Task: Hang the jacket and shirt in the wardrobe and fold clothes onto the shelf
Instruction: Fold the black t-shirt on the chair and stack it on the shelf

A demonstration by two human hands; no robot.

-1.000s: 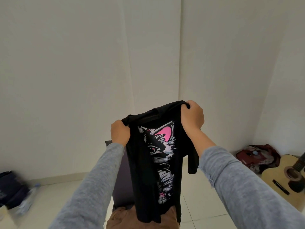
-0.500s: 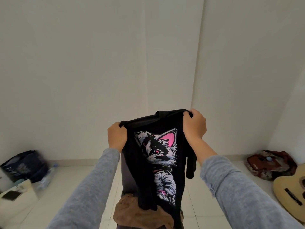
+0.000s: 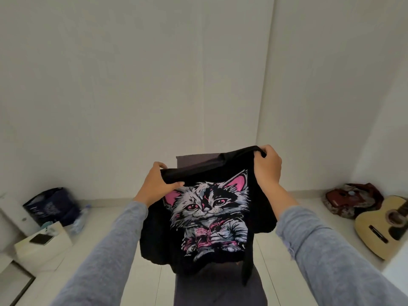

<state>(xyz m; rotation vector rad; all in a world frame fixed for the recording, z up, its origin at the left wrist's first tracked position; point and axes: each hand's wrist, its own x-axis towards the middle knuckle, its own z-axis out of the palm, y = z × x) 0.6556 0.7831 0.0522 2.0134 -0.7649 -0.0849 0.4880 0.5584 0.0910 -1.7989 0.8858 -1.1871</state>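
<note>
At lower left, a dark blue printed bag (image 3: 51,206) sits on the floor. The left hand (image 3: 157,184) has its grip clamped on one top corner of a black T-shirt with a pink-and-white kitten print (image 3: 207,217) — held up mid-frame, print toward the camera — and the right hand (image 3: 268,167) clamps the other corner. A tan acoustic guitar (image 3: 384,226) lies far right.

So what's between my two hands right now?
The black cat T-shirt: its top edge runs from the left hand to the right hand, as the head view shows.
</note>
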